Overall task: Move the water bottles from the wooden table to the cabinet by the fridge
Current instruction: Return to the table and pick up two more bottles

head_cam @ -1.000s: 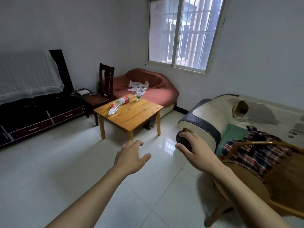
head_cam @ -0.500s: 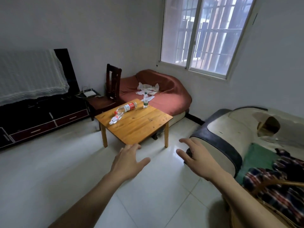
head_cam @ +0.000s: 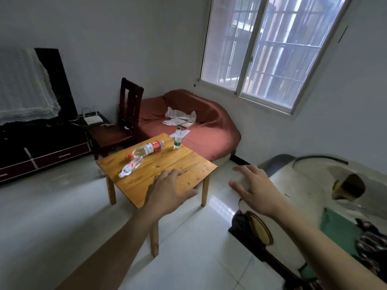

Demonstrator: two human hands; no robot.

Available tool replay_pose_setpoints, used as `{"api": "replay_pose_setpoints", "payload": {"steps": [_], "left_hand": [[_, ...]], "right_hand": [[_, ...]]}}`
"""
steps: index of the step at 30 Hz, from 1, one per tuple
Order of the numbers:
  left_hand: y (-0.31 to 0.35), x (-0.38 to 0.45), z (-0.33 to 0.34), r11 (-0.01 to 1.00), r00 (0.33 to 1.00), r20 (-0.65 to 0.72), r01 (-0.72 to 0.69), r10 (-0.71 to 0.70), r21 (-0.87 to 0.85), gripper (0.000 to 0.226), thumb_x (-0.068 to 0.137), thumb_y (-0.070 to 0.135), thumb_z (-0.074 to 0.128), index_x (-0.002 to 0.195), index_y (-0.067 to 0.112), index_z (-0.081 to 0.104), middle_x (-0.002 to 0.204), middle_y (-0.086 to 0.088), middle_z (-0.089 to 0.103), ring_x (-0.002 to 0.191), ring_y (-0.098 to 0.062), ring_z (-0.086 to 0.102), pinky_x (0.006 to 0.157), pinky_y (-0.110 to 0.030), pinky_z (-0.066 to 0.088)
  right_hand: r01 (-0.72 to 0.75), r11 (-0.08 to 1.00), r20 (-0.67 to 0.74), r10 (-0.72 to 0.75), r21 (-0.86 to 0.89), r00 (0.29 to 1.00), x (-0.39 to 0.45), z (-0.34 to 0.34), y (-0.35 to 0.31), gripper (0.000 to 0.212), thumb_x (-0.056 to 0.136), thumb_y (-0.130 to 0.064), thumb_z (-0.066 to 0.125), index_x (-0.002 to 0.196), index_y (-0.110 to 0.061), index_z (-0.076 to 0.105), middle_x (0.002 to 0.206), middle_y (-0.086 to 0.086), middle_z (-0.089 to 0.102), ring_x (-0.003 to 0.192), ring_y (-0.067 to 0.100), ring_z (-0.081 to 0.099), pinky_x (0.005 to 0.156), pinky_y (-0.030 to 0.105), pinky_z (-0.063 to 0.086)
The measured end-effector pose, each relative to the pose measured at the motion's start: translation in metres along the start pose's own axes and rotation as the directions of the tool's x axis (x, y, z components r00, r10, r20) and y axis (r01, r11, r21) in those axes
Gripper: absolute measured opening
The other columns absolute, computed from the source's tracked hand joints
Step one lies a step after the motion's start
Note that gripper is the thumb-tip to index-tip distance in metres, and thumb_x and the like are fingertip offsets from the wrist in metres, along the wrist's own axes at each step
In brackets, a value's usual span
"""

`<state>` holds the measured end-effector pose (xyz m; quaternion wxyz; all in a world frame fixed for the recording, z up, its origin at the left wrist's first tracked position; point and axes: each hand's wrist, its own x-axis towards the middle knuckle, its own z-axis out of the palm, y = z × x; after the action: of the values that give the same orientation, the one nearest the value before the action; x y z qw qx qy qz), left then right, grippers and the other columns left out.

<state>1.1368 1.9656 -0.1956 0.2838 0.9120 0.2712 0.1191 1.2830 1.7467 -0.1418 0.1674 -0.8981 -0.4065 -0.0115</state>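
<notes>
A low wooden table [head_cam: 188, 164] stands ahead on the tiled floor. On it lie a large clear bottle with a red label [head_cam: 147, 150] and a small crumpled clear bottle [head_cam: 130, 167], both on their sides. A small green-capped bottle [head_cam: 177, 137] stands upright at the table's far corner. My left hand [head_cam: 168, 191] hovers open in front of the table's near edge, holding nothing. My right hand [head_cam: 252, 188] is open too, fingers spread, to the right of the table over the floor. No cabinet or fridge is in view.
A dark wooden chair [head_cam: 123, 122] and a red-covered sofa [head_cam: 201, 126] stand behind the table. A dark TV stand [head_cam: 41, 147] runs along the left wall. A worn white sofa [head_cam: 310, 197] with clothes fills the right side.
The view has moved closer to the table, which now looks larger and nearer. Both hands stay open and outstretched; the left one now overlaps the table's near edge.
</notes>
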Motion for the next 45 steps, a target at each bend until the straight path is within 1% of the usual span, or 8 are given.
{"api": "replay_pose_setpoints", "payload": {"steps": [5, 11, 16, 22, 28, 35, 40, 45], "left_hand": [[-0.015, 0.089, 0.022, 0.993, 0.999, 0.031, 0.002, -0.006, 0.115, 0.082, 0.073, 0.08, 0.059, 0.14, 0.038, 0.039, 0.144, 0.006, 0.043, 0.13, -0.018, 0.041, 0.099, -0.038, 0.046], [-0.015, 0.213, 0.051, 0.976, 0.998, 0.002, 0.054, -0.056, 0.212, 0.08, 0.072, 0.081, 0.057, 0.137, 0.035, 0.044, 0.142, 0.001, 0.048, 0.126, -0.02, 0.047, 0.094, -0.04, 0.052], [0.0, 0.299, 0.046, 0.939, 0.992, -0.067, 0.121, -0.105, 0.321, 0.079, 0.076, 0.078, 0.056, 0.14, 0.035, 0.042, 0.145, 0.005, 0.043, 0.132, -0.019, 0.041, 0.102, -0.04, 0.046], [-0.029, 0.371, 0.039, 0.926, 0.976, -0.072, 0.22, -0.208, 0.308, 0.077, 0.077, 0.077, 0.056, 0.14, 0.035, 0.043, 0.146, 0.005, 0.043, 0.134, -0.02, 0.04, 0.107, -0.043, 0.042], [-0.083, 0.454, 0.04, 0.95, 0.97, -0.082, 0.241, -0.229, 0.198, 0.075, 0.079, 0.071, 0.061, 0.14, 0.032, 0.044, 0.144, 0.004, 0.043, 0.129, -0.019, 0.043, 0.099, -0.04, 0.047], [-0.138, 0.521, 0.026, 0.952, 0.95, -0.125, 0.297, -0.286, 0.076, 0.066, 0.082, 0.069, 0.059, 0.136, 0.033, 0.046, 0.137, 0.006, 0.046, 0.12, -0.016, 0.048, 0.088, -0.031, 0.046], [-0.194, 0.531, 0.02, 0.895, 0.896, -0.096, 0.44, -0.433, 0.069, 0.069, 0.081, 0.069, 0.059, 0.138, 0.031, 0.044, 0.141, 0.005, 0.043, 0.122, -0.019, 0.048, 0.096, -0.041, 0.05], [-0.233, 0.553, 0.012, 0.823, 0.826, -0.139, 0.56, -0.545, 0.098, 0.064, 0.085, 0.065, 0.059, 0.138, 0.033, 0.043, 0.138, 0.007, 0.044, 0.121, -0.017, 0.045, 0.094, -0.037, 0.051]], "right_hand": [[-0.019, 0.999, 0.108, 0.023, -0.033, 0.994, 0.085, 0.042, 0.046, 0.054, 0.096, -0.06, 0.043, 0.145, -0.038, 0.035, 0.153, -0.002, 0.033, 0.142, 0.025, 0.028, 0.109, 0.048, 0.039], [0.022, 0.998, 0.113, -0.03, 0.067, 0.993, 0.21, 0.071, 0.106, 0.056, 0.094, -0.062, 0.043, 0.144, -0.036, 0.04, 0.151, -0.003, 0.037, 0.14, 0.024, 0.03, 0.109, 0.039, 0.034], [0.093, 0.996, 0.171, -0.092, 0.006, 0.981, 0.316, 0.069, 0.131, 0.061, 0.093, -0.066, 0.04, 0.147, -0.038, 0.034, 0.157, -0.002, 0.031, 0.146, 0.027, 0.024, 0.109, 0.052, 0.038], [0.181, 0.983, 0.212, -0.184, 0.031, 0.96, 0.419, 0.087, 0.119, 0.06, 0.094, -0.065, 0.042, 0.147, -0.037, 0.036, 0.158, -0.001, 0.031, 0.145, 0.029, 0.026, 0.109, 0.052, 0.037], [0.199, 0.977, 0.264, -0.172, -0.081, 0.949, 0.502, 0.118, 0.108, 0.06, 0.094, -0.065, 0.041, 0.148, -0.039, 0.033, 0.16, -0.002, 0.026, 0.148, 0.026, 0.019, 0.113, 0.05, 0.029], [0.266, 0.956, 0.304, -0.218, -0.127, 0.927, 0.594, 0.142, 0.066, 0.059, 0.095, -0.064, 0.039, 0.148, -0.04, 0.032, 0.16, -0.004, 0.026, 0.148, 0.024, 0.02, 0.112, 0.048, 0.03], [0.354, 0.934, 0.407, -0.306, -0.047, 0.861, 0.636, 0.19, 0.037, 0.059, 0.096, -0.064, 0.037, 0.149, -0.04, 0.028, 0.159, -0.006, 0.027, 0.146, 0.023, 0.023, 0.111, 0.049, 0.033], [0.385, 0.921, 0.416, -0.373, 0.057, 0.829, 0.696, 0.223, 0.025, 0.059, 0.094, -0.064, 0.039, 0.146, -0.035, 0.038, 0.156, -0.004, 0.034, 0.142, 0.023, 0.031, 0.108, 0.051, 0.04]]}}
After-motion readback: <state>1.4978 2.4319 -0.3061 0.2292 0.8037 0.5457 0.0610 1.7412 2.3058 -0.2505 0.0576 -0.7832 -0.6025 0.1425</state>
